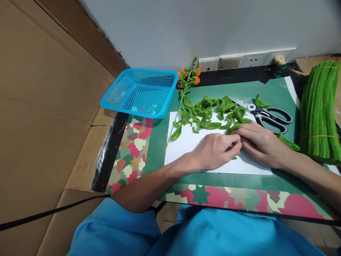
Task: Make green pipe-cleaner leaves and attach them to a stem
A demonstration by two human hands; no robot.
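Note:
Over a white sheet of paper [183, 153], my left hand [217, 151] and my right hand [262, 142] meet, fingers closed in a pinch. Between their fingertips is a green pipe cleaner [234, 158], mostly hidden, with only small green bits showing. Just beyond the hands lies a loose heap of green pipe-cleaner leaves [205, 108]. At its left, a long green stem with leaves [183, 94] slants across the paper's edge. Black-and-grey scissors [269, 115] rest beyond my right hand, blades partly spread and pointing left.
A blue plastic basket [144, 113] stands at the back left, beside orange pipe-cleaner flowers [197, 81]. A thick bundle of green pipe cleaners [319, 113] lies at the right. Wall sockets [230, 62] line the back; a cardboard panel [48, 89] rises on the left.

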